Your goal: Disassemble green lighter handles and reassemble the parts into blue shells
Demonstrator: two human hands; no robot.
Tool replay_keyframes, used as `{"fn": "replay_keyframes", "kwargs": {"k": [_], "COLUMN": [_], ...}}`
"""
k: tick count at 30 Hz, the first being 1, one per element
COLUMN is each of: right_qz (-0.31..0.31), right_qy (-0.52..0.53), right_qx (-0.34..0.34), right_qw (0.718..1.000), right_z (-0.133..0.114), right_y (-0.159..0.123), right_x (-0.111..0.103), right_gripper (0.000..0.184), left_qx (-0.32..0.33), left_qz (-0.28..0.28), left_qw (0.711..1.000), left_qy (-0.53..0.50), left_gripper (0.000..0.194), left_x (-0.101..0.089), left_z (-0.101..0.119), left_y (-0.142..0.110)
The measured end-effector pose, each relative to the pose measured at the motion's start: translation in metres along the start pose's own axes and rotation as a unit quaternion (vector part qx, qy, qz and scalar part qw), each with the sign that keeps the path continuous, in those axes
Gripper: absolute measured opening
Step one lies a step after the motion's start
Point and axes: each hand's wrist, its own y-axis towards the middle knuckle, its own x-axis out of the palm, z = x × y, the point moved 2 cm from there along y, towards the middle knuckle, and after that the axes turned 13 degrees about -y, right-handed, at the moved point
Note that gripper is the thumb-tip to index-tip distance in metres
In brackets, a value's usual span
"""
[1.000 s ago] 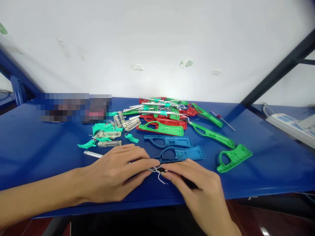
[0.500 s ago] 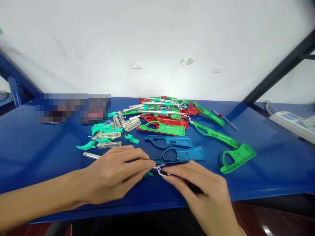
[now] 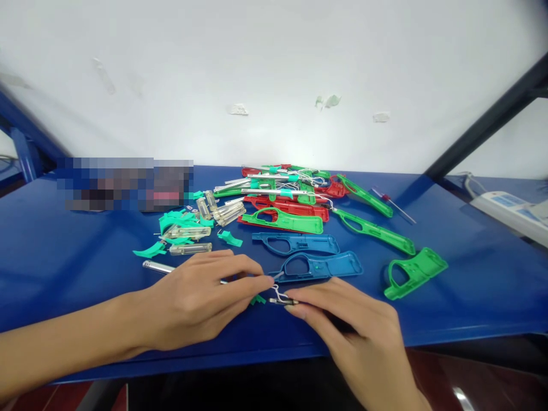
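My left hand (image 3: 205, 302) is closed in a pinch at the edge of the blue work surface, its fingertips on a white wire (image 3: 279, 293) and a short grey piece (image 3: 278, 276). A silver lighter tube (image 3: 157, 267) runs beneath this hand, which covers most of it. The wire loops across to my right hand (image 3: 359, 331), where thumb and forefinger grip a small black part (image 3: 286, 301) with a metal tip. Just beyond the fingers lies a blue lighter casing half (image 3: 342, 267). Scraps of green tape (image 3: 258, 299) show under my left fingers.
Behind the hands are another blue casing half (image 3: 319, 244), green casing halves (image 3: 415, 273), red ones (image 3: 299, 210) and silver tubes with wires (image 3: 265, 192). Clear fuel tanks (image 3: 190, 249) and green tape pieces (image 3: 171, 221) lie left. A screwdriver (image 3: 398, 206) and white power strip (image 3: 509, 214) lie right.
The grey piece at my left fingertips now tilts upward. The black part's metal tip shows more clearly, with a little more gap between it and my left fingertips.
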Motion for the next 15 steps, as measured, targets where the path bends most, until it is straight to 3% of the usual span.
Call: {"fn": "replay_keyframes", "kwargs": {"k": [6, 15], "right_qz": [-0.004, -0.003], "right_qy": [-0.001, 0.021], "right_qx": [0.010, 0.013], "right_qw": [1.000, 1.000], "right_z": [0.0007, 0.0002], "right_y": [-0.0018, -0.0025], "right_x": [0.0002, 0.0019], "right_gripper": [0.006, 0.011], "left_qx": [-0.008, -0.009], "left_qz": [-0.093, -0.099], "left_qw": [0.995, 0.994], "left_qy": [0.046, 0.035], "left_gripper": [0.064, 0.066], "left_x": [-0.0012, 0.0019], "left_z": [-0.0020, -0.0032], "left_y": [-0.0066, -0.0100]}}
